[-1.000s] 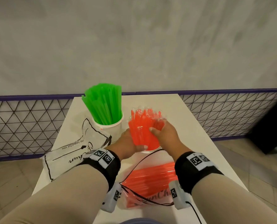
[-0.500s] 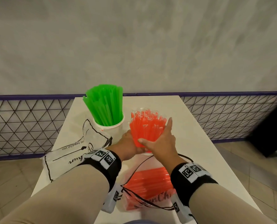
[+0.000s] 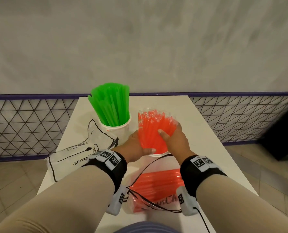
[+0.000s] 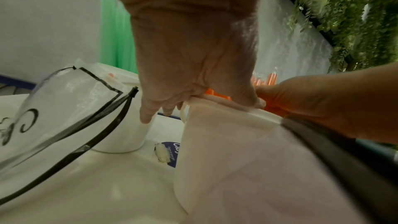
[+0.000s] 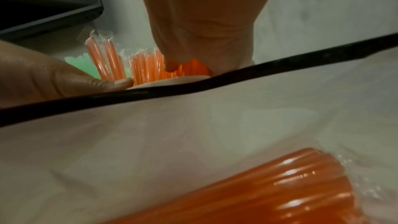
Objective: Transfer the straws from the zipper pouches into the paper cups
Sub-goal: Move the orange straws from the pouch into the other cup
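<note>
Two hands cup the orange straws (image 3: 154, 132) standing bunched in the near paper cup (image 3: 157, 154): left hand (image 3: 134, 147) curled around cup rim and bundle, right hand (image 3: 172, 138) wrapped on the bundle. Letting go unevenly could let them splay and tip the light cup toward the green-straw cup (image 3: 116, 130). More orange straws remain in the zipper pouch (image 3: 154, 190) nearby.

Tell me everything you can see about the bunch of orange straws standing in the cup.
The orange straws are thin translucent plastic tubes, each in a clear wrapper crinkling at the top. They stand upright, fanning slightly, in a white paper cup beside the cup of green straws. The left hand and right hand clasp the bunch from either side.
</note>
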### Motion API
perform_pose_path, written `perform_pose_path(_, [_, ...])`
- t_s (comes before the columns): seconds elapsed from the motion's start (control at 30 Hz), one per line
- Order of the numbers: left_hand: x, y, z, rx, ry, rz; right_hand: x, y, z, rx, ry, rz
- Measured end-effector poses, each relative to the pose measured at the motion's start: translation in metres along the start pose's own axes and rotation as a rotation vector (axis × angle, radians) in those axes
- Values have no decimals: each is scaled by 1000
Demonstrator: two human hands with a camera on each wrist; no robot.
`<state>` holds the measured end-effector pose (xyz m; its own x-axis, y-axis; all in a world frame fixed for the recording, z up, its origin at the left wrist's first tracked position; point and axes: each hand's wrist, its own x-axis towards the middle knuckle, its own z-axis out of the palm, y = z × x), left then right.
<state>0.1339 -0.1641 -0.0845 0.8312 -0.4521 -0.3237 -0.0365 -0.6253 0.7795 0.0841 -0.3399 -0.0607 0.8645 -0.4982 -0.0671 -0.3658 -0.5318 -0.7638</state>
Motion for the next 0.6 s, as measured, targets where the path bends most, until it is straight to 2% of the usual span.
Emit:
perform_pose_path(0.1, [-15,6,-4,-23,17,31,-8,-8,-10,106,79,-51])
perform_pose_path(0.2, [-29,-3,-13,-153,-33,-30,-34,-19,-26,156,355,-295])
perform_pose_path(0.27, [-40,-15,-19,-238,-130,-117,-58,-21,-33,142,430,-525])
perform_pose_path(0.3, [-46,-23,-22,-235,-172,-148,-70,-20,-34,99,368,-636])
perform_pose_path(0.33, [-52,-31,-23,-215,-210,-172,-81,-18,-33,22,227,-730])
perform_pose_path(0.43, [-72,-56,-20,-19,-328,-194,-100,-4,-18,-430,-373,-840])
perform_pose_path(0.47, [-78,-63,-17,77,-369,-214,-101,4,-9,-574,-500,-849])
perform_pose_path(0.53, [-85,-73,-11,231,-425,-188,-100,20,7,-704,-609,-853])
perform_pose_path(0.6, [-92,-73,-2,272,-460,-175,-99,30,18,-709,-651,-824])
